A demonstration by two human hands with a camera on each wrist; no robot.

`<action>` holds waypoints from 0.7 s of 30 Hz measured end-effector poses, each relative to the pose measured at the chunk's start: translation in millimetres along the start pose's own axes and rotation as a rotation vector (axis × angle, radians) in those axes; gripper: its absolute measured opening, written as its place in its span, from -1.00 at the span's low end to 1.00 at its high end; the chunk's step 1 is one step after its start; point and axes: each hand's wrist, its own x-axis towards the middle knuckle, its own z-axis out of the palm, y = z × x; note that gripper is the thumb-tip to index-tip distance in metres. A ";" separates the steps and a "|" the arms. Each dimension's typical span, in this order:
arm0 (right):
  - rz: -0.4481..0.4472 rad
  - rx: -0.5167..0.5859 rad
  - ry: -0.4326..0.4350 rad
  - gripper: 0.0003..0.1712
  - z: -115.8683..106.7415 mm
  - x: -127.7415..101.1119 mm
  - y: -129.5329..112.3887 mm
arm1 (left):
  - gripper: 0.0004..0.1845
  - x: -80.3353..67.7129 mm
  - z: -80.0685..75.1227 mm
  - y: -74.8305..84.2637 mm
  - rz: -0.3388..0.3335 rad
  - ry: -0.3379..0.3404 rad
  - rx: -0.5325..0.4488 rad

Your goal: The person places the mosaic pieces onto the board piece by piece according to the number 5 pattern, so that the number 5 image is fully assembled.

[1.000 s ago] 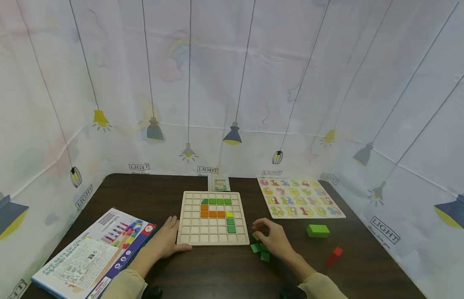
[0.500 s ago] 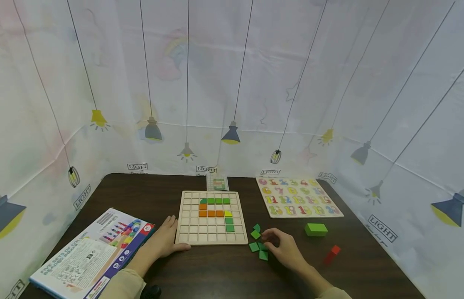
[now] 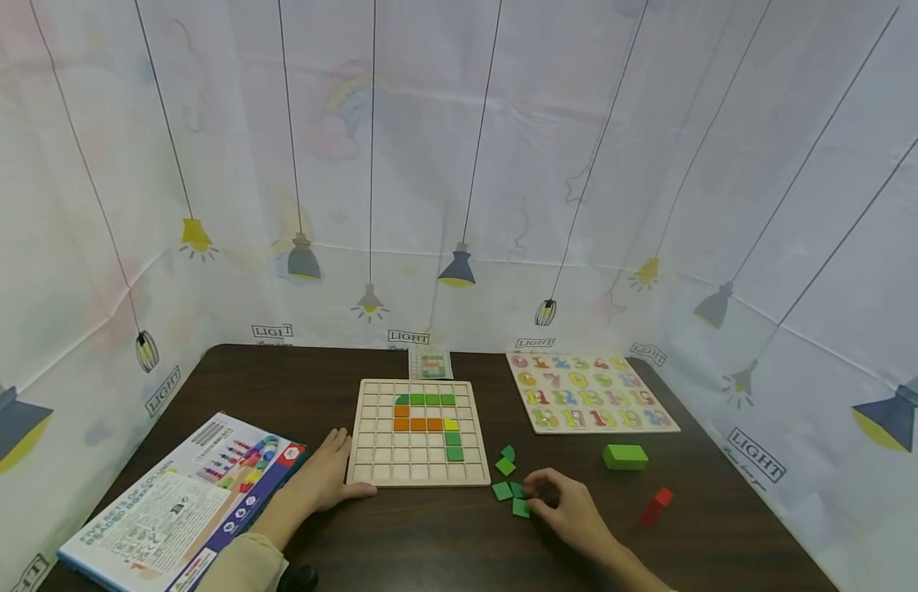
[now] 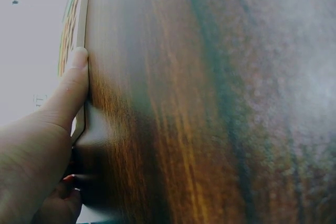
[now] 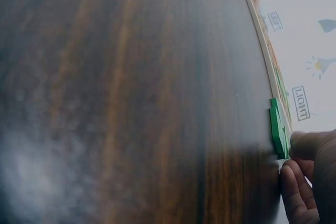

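Observation:
My left hand (image 3: 329, 473) rests at the near left corner of a wooden grid board (image 3: 422, 473). Its thumb (image 4: 79, 59) lies against the board's near edge, and the fingers reach along the left side. On the board, green, orange and yellow tiles form a bent row. To the right of the board my right hand (image 3: 565, 506) bends over several loose green tiles (image 3: 501, 491). Its thumb and index fingertips are right at the nearer tiles, partly hiding them. I cannot tell if a tile is pinched. In the right wrist view the green tiles (image 5: 277, 129) lie beside the thumb (image 5: 307, 144).
A pattern card (image 3: 431, 367) lies behind the board. A number puzzle board (image 3: 592, 395) is at the back right, with a green block (image 3: 625, 457) and a red block (image 3: 656, 506) nearer. A printed box (image 3: 181, 501) lies left, close to my left forearm. White curtain surrounds the table.
My right hand has drawn away from the board's right edge, then slid slightly nearer to me, uncovering the farther green tiles. My left hand stays at the board's corner.

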 end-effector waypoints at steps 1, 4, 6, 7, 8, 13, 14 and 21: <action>0.001 -0.005 0.011 -0.73 0.7 0.4 0.4 | 0.07 -0.4 -0.2 -0.1 0.001 0.001 -0.001; 0.013 -0.021 0.043 -0.73 2.6 2.4 1.3 | 0.07 -1.2 -1.0 -0.1 0.001 0.001 -0.006; 0.024 -0.029 0.056 -0.71 3.7 3.9 2.1 | 0.07 -1.3 -0.9 -0.4 0.002 0.001 -0.006; 0.030 -0.029 0.061 -0.70 4.2 4.6 2.5 | 0.07 -1.2 -0.4 -0.7 0.004 0.002 -0.008; 0.036 -0.027 0.063 -0.70 4.6 5.2 3.0 | 0.07 -1.0 -0.1 -0.8 0.005 0.003 -0.008; 0.050 -0.009 0.055 -0.66 6.4 9.0 5.3 | 0.07 0.5 2.1 -2.5 0.014 0.008 -0.005; 0.049 -0.003 0.048 -0.66 6.8 9.9 5.5 | 0.07 0.7 2.0 -2.6 0.013 0.007 -0.002; 0.030 0.002 -0.030 -0.60 8.7 14.4 3.9 | 0.07 0.1 0.8 -1.1 0.002 0.005 -0.007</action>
